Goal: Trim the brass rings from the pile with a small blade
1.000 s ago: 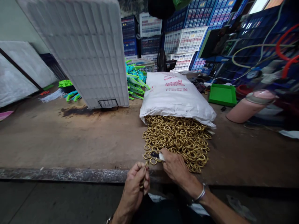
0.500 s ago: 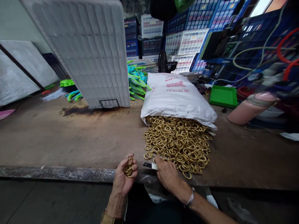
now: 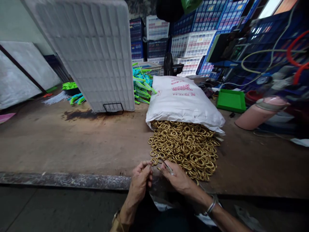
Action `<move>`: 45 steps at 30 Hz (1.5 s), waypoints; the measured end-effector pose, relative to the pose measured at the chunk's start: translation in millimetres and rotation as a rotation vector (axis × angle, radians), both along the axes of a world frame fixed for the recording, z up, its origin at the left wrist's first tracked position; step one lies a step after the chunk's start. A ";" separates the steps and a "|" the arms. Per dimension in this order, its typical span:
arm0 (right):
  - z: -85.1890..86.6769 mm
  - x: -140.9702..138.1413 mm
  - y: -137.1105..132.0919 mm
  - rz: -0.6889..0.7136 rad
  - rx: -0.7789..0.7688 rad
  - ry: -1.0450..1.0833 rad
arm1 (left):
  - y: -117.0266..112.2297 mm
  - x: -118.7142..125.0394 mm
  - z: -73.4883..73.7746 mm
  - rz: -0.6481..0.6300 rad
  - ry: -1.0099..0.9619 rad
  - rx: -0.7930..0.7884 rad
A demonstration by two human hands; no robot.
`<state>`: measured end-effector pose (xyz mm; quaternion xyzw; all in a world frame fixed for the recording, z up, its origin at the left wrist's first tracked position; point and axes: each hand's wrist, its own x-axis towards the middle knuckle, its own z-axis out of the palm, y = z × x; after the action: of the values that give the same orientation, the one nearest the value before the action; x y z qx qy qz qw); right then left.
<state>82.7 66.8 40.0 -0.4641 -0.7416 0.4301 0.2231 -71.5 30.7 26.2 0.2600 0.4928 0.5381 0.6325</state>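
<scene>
My left hand (image 3: 141, 178) is closed at the table's front edge, its back turned to me. The gold-coloured rings that lay in its palm a moment ago are now hidden behind the fingers. To its right, my right hand (image 3: 175, 175) is closed on a small knife-like tool (image 3: 168, 168) with a thin dark tip and a pale body. Its fingertips are at the near left edge of a heap of gold-coloured rings (image 3: 183, 145). The heap spreads out from the open mouth of a white woven sack (image 3: 181, 100) lying on its side.
A tall white ribbed panel (image 3: 96, 58) stands on the brown table (image 3: 60, 145) at left. Green and blue hangers (image 3: 142, 85) lie behind it. On the right are a green tray (image 3: 231, 100) and a pink bottle (image 3: 257, 114). Stacked crates (image 3: 190, 43) fill the back.
My left hand has moved right and turned over, hiding the rings in its palm. The tool in my right hand has swung from pointing left to pointing up and away.
</scene>
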 end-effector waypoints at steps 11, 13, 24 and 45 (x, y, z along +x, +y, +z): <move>-8.7 -2.8 -0.3 -0.098 -0.207 0.244 | -0.6 20.8 9.2 -0.077 0.277 0.024; -7.0 -4.3 -0.5 -0.124 -0.206 0.236 | -1.3 22.6 13.0 -0.055 0.292 0.062; -5.9 -4.5 3.8 -0.177 -0.191 0.235 | -3.0 24.2 2.3 -0.187 -0.029 -0.017; -5.3 -3.2 -10.6 0.027 0.249 -0.448 | -7.5 21.6 -1.6 -0.058 -0.114 0.059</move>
<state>79.4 56.2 34.7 -0.5069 -0.8259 0.2247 0.1028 -49.9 23.2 24.6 0.2617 0.4320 0.5478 0.6669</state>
